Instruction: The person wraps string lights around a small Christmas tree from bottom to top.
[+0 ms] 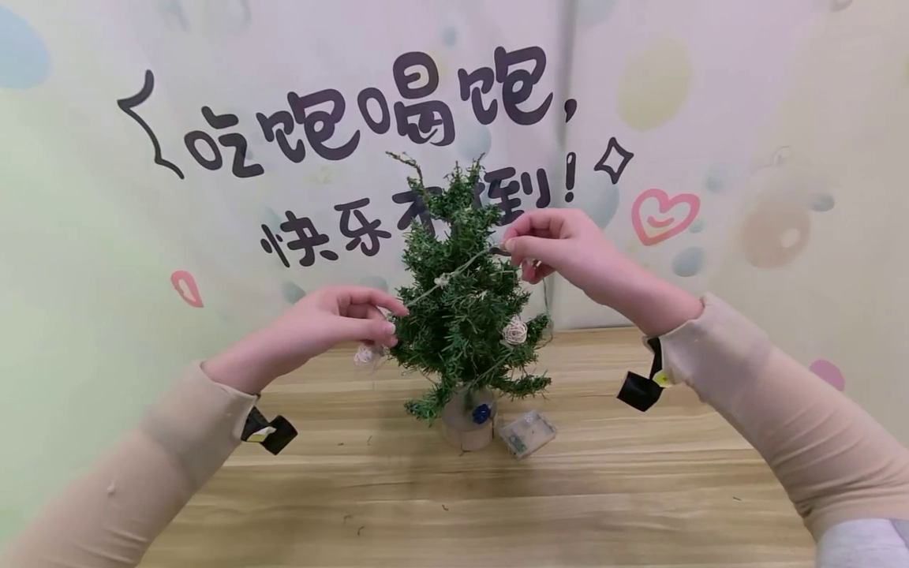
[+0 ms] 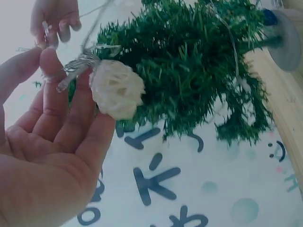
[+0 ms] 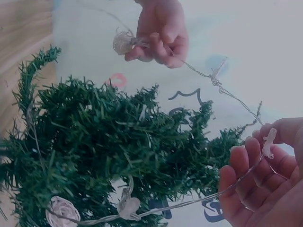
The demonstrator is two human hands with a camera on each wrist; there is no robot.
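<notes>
A person's left hand (image 1: 332, 322) and right hand (image 1: 577, 251) each pinch the clear-wired light string (image 1: 442, 279), fingers clamped on it at two spots, holding a span before the green artificial Christmas tree (image 1: 454, 339). The step appears to be draping; the next move probably calls for laying that span into the branches. The pale cylindrical pot (image 1: 461, 435) on the wooden bench (image 1: 341, 505) holds the trunk; the transparent plastic box (image 1: 527, 434) beside it has unclear contents.

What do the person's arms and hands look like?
The left hand and right hand wear no gloves. The left sleeve and right sleeve are long and beige, each with a small black block and a yellow bit near the wrist.
</notes>
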